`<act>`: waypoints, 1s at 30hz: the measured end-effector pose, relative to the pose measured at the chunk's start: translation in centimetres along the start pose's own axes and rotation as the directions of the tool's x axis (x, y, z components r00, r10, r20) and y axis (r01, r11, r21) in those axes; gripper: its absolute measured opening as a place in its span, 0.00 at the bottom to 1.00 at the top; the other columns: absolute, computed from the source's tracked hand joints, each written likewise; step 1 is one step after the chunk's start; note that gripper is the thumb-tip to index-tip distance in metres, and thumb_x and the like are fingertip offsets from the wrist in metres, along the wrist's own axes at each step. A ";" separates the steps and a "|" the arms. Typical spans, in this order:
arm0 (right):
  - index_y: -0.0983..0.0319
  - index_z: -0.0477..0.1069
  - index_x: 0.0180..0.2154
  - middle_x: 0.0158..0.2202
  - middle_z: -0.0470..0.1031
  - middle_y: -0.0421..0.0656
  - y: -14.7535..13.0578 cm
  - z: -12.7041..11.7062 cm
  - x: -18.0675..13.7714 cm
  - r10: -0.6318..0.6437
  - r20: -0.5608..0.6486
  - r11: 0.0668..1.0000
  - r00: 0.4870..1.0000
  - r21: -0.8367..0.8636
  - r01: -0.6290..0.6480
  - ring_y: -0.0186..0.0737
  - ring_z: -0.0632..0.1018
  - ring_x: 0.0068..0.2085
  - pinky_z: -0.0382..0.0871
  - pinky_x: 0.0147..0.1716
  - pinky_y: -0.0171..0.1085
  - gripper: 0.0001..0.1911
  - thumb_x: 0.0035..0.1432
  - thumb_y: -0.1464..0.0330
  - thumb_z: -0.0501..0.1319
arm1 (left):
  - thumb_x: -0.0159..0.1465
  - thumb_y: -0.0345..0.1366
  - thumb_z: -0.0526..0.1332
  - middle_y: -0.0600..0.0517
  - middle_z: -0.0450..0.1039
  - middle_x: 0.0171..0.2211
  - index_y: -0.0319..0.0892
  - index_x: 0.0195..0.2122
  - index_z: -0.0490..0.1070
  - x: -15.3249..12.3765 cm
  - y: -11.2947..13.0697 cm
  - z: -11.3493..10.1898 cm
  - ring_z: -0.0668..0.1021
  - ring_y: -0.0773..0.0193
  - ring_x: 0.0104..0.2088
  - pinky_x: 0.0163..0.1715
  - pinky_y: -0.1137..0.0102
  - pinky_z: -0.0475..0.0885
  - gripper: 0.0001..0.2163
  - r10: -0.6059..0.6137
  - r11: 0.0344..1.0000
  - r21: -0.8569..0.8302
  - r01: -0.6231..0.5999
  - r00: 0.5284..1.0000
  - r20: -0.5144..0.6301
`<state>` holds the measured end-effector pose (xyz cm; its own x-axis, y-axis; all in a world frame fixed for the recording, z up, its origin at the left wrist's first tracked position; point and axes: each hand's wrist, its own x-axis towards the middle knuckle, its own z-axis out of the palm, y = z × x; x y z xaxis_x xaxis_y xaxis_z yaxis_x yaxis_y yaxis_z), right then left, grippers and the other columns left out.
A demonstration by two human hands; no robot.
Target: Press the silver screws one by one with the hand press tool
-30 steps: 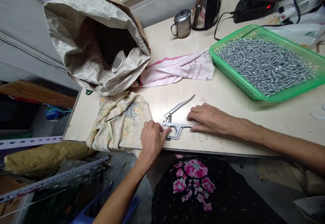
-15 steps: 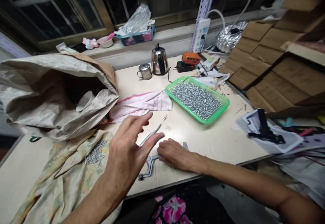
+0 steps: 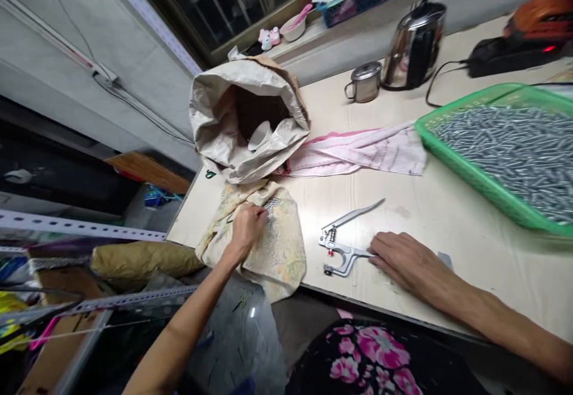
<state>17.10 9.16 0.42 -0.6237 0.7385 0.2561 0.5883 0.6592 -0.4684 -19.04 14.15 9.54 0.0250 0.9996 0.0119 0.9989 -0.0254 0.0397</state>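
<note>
On the patterned cloth point(image 3: 286, 252) at the table's front left, my left hand point(image 3: 248, 226) is closed, fingers bent down beside a small pile of metal pins point(image 3: 272, 205). What its fingertips hold, if anything, is hidden. My right hand point(image 3: 405, 259) rests on the table, curled around one handle of silver snap pliers point(image 3: 347, 253). The pliers lie with their C-shaped jaw and spring facing left, the other handle angled up and apart. To the right, a green plastic basket point(image 3: 486, 195) is full of similar metal pins.
Behind the cloth a large paper sack point(image 3: 215, 126) gapes, a white cup point(image 3: 259, 135) inside. A pink-white cloth point(image 3: 358, 151) lies mid-table. A metal mug point(image 3: 364, 83), a kettle point(image 3: 414, 49) and an orange battery on a charger point(image 3: 510, 55) stand behind.
The view has swung left. My left hand has moved from above the pliers to the pins on the patterned cloth, and its fingers have closed. My right hand stays at the pliers' handle.
</note>
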 end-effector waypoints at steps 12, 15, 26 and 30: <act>0.60 0.65 0.33 0.31 0.69 0.42 -0.4 -0.3 0.2 -0.023 -0.012 0.994 1.000 -0.103 0.021 0.40 0.70 0.32 0.57 0.34 0.39 0.13 0.70 0.65 0.48 | 0.65 0.32 0.60 0.45 0.77 0.36 0.38 0.33 0.77 -2.2 0.9 2.4 0.77 0.56 0.43 0.41 0.67 0.68 0.06 -0.052 0.998 0.033 0.050 0.996 0.075; 0.60 0.64 0.32 0.31 0.68 0.42 -0.8 -0.9 0.5 -0.030 0.016 0.994 0.999 -0.101 0.032 0.39 0.69 0.33 0.57 0.35 0.39 0.13 0.70 0.67 0.48 | 0.63 0.31 0.60 0.47 0.78 0.34 0.39 0.32 0.77 -2.9 2.0 1.5 0.77 0.58 0.38 0.40 0.68 0.69 0.06 -0.059 0.981 -0.183 0.058 0.998 0.002; 0.61 0.67 0.30 0.30 0.69 0.43 -2.2 -2.5 0.6 -0.085 -0.003 0.953 0.996 -0.293 0.080 0.40 0.64 0.33 0.53 0.37 0.42 0.16 0.66 0.79 0.46 | 0.52 0.45 0.68 0.53 0.74 0.22 0.37 0.31 0.77 -7.4 11.2 3.1 0.72 0.69 0.22 0.25 0.75 0.66 0.14 -0.093 0.388 -0.779 0.492 0.862 0.498; 0.61 0.68 0.30 0.28 0.69 0.43 -2.9 -3.0 0.6 -0.111 -0.021 0.939 0.994 -0.330 0.098 0.40 0.63 0.32 0.53 0.37 0.42 0.18 0.65 0.80 0.46 | 0.52 0.44 0.68 0.51 0.77 0.26 0.37 0.30 0.78 -7.5 11.6 4.1 0.74 0.68 0.26 0.27 0.75 0.66 0.13 -0.105 0.441 -0.758 0.480 0.867 0.488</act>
<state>16.60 8.16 4.49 -0.6742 0.6635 0.3244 0.6612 0.7379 -0.1351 -7.43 6.39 5.86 -0.0633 0.8744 -0.4810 0.4221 0.4602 0.7810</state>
